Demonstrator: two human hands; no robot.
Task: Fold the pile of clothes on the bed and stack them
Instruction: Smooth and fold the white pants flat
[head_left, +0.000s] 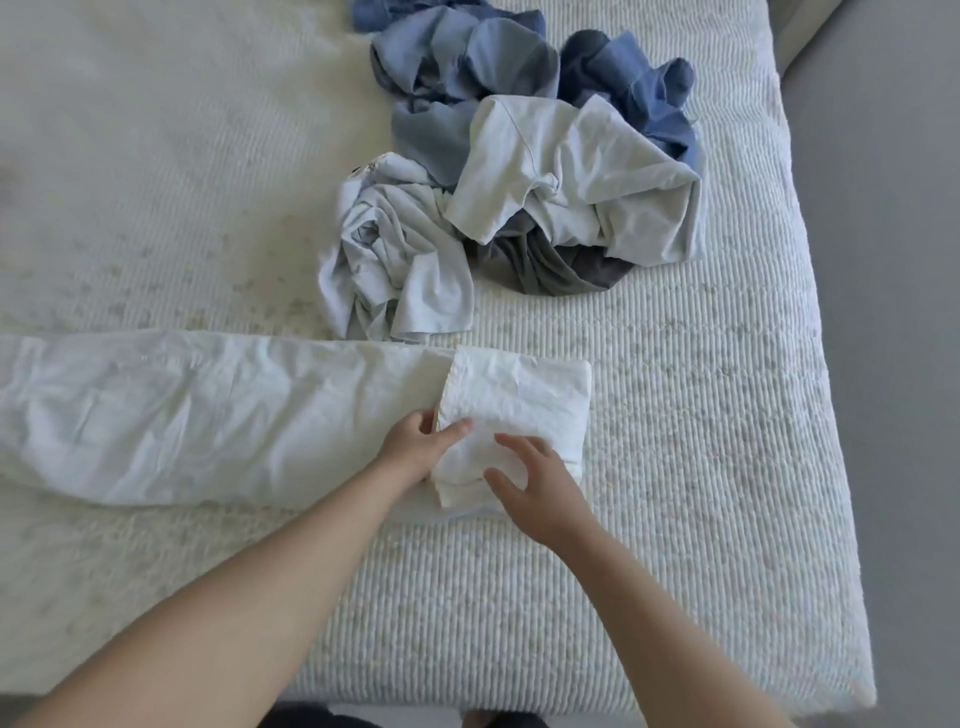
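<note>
Long white cloth (208, 415) lies flat across the near part of the bed (675, 467), running from the left edge to abt the middle. Its right end is folded over into a thick square wad (519, 400) w/ several layers showing at the near edge.

Left hand (415, 441) grips the wad's left edge: thumb on top, fingers tucked under the fold. Right hand (524, 478) is released, fingers spread and lightly bent, tips on or just above the wad's near right part; can't tell if it's actually touching.

Pile of unfolded clothes (519, 171) sits farther back, center-right of the bed, near the cloth but apart from the wad. In it: pale blue-white shirt (571, 176) on top, crumpled light piece (395, 260) at front left, dark grey item (550, 270) under the shirt, mid-blue pieces (634, 88) at back.

Grey floor (893, 260) along the bed's right side.
</note>
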